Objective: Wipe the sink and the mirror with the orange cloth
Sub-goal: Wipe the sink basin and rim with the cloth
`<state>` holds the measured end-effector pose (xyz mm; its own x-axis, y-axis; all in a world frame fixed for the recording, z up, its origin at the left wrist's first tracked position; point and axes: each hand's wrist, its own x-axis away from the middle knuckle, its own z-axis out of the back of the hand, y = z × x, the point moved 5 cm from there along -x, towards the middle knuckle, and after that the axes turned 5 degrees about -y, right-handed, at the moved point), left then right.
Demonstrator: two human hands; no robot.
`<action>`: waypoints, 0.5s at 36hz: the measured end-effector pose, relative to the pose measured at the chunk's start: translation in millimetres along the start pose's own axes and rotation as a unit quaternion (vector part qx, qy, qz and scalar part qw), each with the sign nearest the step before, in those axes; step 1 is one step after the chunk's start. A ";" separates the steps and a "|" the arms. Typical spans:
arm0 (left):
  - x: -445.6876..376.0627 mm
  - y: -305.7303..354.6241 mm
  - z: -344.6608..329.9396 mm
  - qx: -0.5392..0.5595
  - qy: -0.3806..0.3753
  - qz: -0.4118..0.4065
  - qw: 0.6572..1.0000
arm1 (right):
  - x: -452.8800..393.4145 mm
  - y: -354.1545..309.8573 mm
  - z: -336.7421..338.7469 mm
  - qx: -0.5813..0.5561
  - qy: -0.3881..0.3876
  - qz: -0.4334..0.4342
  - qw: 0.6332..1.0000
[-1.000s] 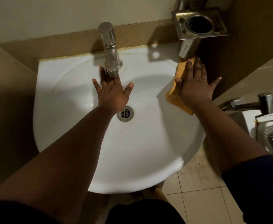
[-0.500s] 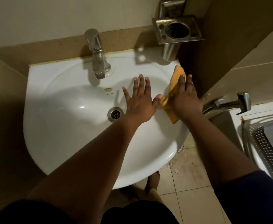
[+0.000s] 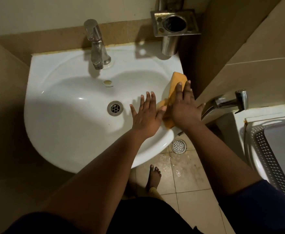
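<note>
Cloth [image 3: 175, 86] pinned flat under spread right hand [image 3: 184, 107] on sink [image 3: 67, 132] rim, left hand [image 3: 146, 114] open, empty; unclamped cloth may slide off edge.

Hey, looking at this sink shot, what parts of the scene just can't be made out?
- Mirror: not in the head view at all, beyond the top edge.
- Orange cloth: middle hidden under the right hand.
- Sink front rim: covered by the left forearm.
- Holder contents: too dark to tell.
- Lettering under the overflow hole: too small to read.
- Basket: cut off by the right edge.
</note>
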<state>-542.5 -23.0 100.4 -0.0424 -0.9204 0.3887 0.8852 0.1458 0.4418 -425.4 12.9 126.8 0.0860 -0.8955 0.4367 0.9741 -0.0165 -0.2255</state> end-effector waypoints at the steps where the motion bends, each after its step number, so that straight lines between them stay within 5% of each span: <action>1: 1.0 -0.3 0.9 -0.001 0.002 0.006 1.000 | 0.6 0.2 -0.7 0.003 0.000 0.000 1.000; 18: 79.7 -28.8 -4.2 -0.034 0.026 0.026 0.999 | 51.6 -16.6 -23.3 0.041 -0.015 -0.007 0.999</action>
<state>-569.4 -102.1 115.2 0.0272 -0.9297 0.3674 0.9148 0.1713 0.3659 -442.0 -43.4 132.7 0.0767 -0.8817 0.4655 0.9890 0.0081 -0.1476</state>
